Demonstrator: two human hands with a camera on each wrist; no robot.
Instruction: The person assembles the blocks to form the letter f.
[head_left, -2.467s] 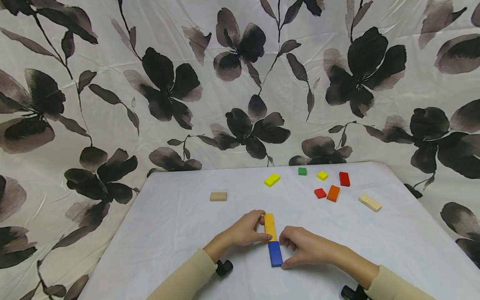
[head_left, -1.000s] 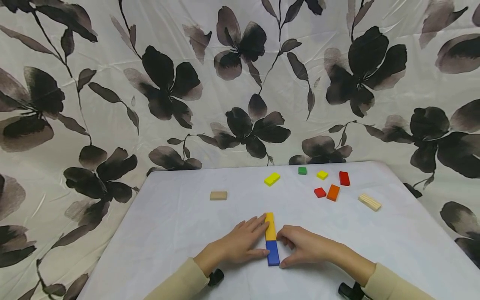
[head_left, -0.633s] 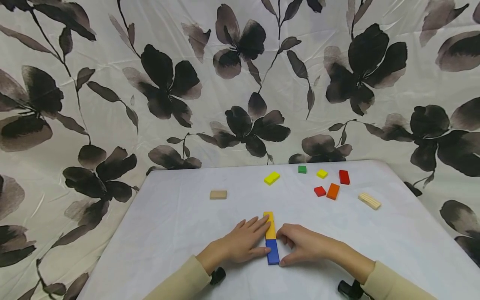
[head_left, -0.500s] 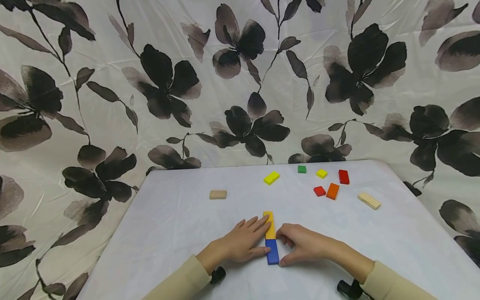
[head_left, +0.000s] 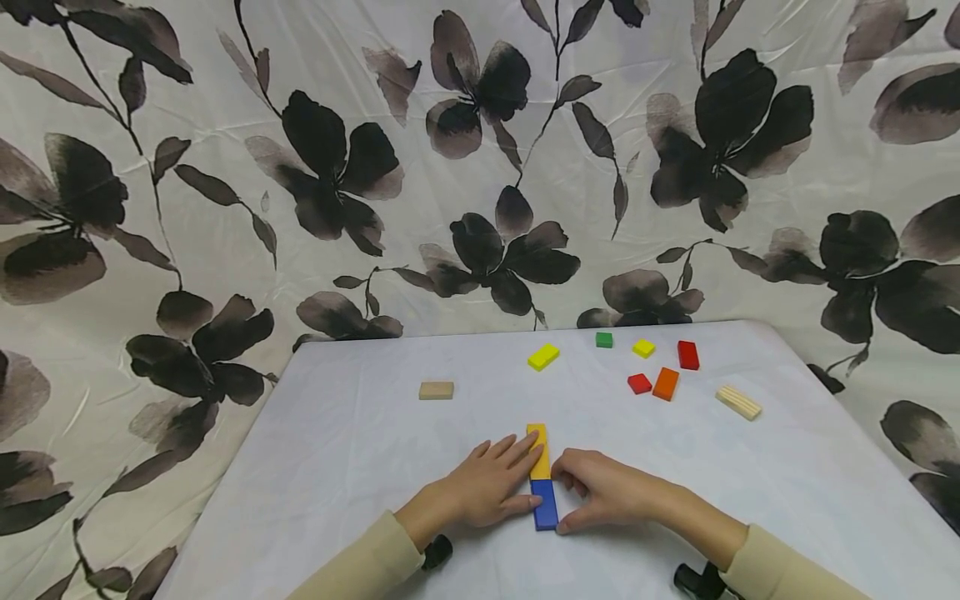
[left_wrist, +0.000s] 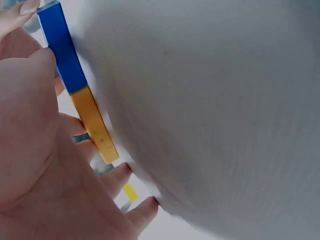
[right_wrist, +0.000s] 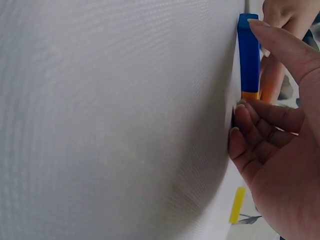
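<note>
While flanked by hands (head_left: pixel 480 492), blocks (head_left: pixel 542 477) lengthwise away.

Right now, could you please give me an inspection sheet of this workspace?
Surface: table under a pale cloth, lightly creased.
Job's things: amber block and blue block lie flat, end to end in one line, touching.
Clutter: tan block alone at the left; yellow block, green cube, small yellow cube, two red blocks, orange block and ridged wooden block at the far right.
Grippers: left hand has straight fingers against the line's left side; right hand has curled fingers against its right side.
Cables: nothing seen.
Surroundings: flowered curtain behind the table.
</note>
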